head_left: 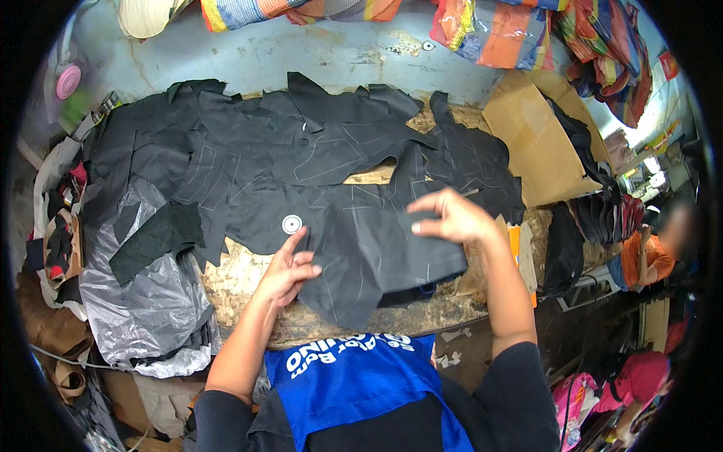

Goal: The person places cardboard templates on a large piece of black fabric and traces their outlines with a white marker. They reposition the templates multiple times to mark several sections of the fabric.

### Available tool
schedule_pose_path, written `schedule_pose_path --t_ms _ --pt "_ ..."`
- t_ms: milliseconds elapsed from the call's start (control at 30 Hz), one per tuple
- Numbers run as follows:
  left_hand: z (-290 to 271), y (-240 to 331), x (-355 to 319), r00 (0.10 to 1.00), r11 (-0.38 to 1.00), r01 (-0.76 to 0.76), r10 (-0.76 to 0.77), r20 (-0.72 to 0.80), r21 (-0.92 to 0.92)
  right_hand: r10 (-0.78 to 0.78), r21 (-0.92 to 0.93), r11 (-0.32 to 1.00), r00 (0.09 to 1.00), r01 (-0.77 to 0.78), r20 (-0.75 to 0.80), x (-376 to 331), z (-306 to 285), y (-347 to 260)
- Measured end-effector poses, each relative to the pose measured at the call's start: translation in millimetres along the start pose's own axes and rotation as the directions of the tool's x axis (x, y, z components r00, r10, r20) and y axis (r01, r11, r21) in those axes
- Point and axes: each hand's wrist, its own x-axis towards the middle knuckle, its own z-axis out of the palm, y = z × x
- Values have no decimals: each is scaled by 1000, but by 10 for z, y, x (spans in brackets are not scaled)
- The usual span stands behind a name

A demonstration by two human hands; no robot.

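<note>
Black leather-like sheets [248, 162] marked with pale pattern outlines cover most of a worn wooden table [233, 271]. A loose black piece [376, 248] with pale lines hangs toward the table's near edge, between my hands. At its left, my left hand [286, 273] points its index finger outward, with the fingertip by a small white disc with a dark ring [291, 224]. My right hand [456, 217] hovers at the piece's right side, thumb and index finger spread apart. Neither hand visibly holds anything; whether the fingers touch the material is hard to tell.
An open cardboard box [535, 143] with black material stands at the right. Clear plastic sheeting [139, 301] with black scraps lies at the left. Colourful woven bags [493, 34] are along the far wall. A person in orange [655, 260] sits farther right.
</note>
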Motion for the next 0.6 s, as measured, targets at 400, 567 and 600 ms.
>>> schedule_pose_path --t_ms 400,567,600 --pt "351 1244 961 885 620 -385 459 82 684 341 589 806 773 53 -535 -141 -935 698" --pt "18 1179 841 915 -24 -347 209 344 938 32 -169 861 383 -480 -923 -301 -828 847" --pt "-79 1001 741 938 -103 -312 129 323 945 156 -108 899 541 -424 -826 -323 -659 818"
